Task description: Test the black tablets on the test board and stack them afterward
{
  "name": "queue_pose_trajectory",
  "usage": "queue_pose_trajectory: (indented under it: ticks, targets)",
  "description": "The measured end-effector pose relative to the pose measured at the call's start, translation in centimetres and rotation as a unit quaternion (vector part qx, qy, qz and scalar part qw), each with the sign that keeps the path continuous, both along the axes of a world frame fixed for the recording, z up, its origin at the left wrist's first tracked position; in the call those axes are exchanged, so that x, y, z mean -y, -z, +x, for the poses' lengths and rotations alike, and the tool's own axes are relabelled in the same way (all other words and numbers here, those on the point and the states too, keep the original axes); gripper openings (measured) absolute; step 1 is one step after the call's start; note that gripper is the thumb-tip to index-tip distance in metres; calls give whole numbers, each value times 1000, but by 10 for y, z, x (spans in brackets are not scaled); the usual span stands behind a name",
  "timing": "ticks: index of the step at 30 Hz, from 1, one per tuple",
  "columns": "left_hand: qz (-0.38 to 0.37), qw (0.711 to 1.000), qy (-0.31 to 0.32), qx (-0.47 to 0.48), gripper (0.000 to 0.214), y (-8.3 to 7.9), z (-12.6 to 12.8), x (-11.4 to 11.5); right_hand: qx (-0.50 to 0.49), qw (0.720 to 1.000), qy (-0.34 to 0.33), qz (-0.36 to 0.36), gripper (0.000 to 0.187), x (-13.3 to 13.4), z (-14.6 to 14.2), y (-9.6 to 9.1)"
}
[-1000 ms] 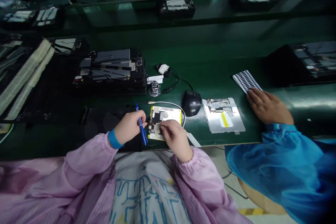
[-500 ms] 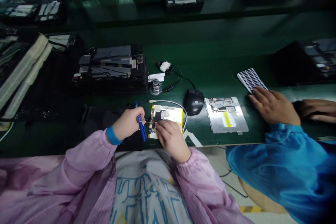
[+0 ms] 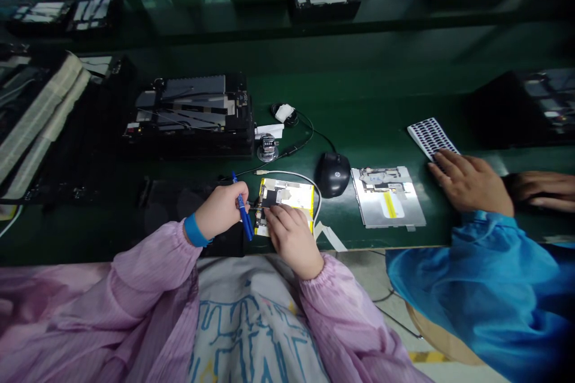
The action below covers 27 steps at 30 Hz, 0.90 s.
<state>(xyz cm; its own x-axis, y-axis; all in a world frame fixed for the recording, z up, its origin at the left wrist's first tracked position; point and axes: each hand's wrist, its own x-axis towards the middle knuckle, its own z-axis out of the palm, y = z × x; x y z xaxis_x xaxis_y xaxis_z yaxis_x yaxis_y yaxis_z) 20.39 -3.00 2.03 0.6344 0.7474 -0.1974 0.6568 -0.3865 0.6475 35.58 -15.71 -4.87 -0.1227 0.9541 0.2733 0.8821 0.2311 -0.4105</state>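
Observation:
My left hand (image 3: 221, 208) is closed around a blue pen (image 3: 246, 222), which slants down toward the table's front edge. A thin dark connector or cable end shows between those fingers and the left edge of an opened tablet (image 3: 299, 192); I cannot make out its tip. The tablet lies flat, with bare circuitry, a silver back and yellow tape along its edges. My right hand (image 3: 293, 239) lies over its lower middle, fingers bent together and pressing near the left-hand circuitry, so part of the board is hidden.
Right of the tablet sit a black mouse (image 3: 333, 175) and another opened tablet (image 3: 368, 212). A white cable (image 3: 314, 182) curves around the tablet. Stacked black units (image 3: 193, 122) stand behind left, near a metal counter (image 3: 268, 148). A co-worker's hand (image 3: 476, 182) touches a label sheet (image 3: 431, 136).

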Motion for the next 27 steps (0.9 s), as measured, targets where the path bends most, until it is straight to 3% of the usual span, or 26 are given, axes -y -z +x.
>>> queue_pose_trajectory:
  ticks: [9,17,22,27]
  targets:
    - [-6,1000,-2,8,18,1,1,0,39,999,17,10,35,0,-8,-1]
    - [-17,997,-29,67,21,-5,-13,23,44,996,-4,76,40,14,-13,7]
    - [-35,981,-101,163,17,-27,-53,34,47,988,-29,144,51,14,-16,8]
    - [32,965,-202,163,15,-42,-117,35,76,976,-52,199,51,13,-16,9]
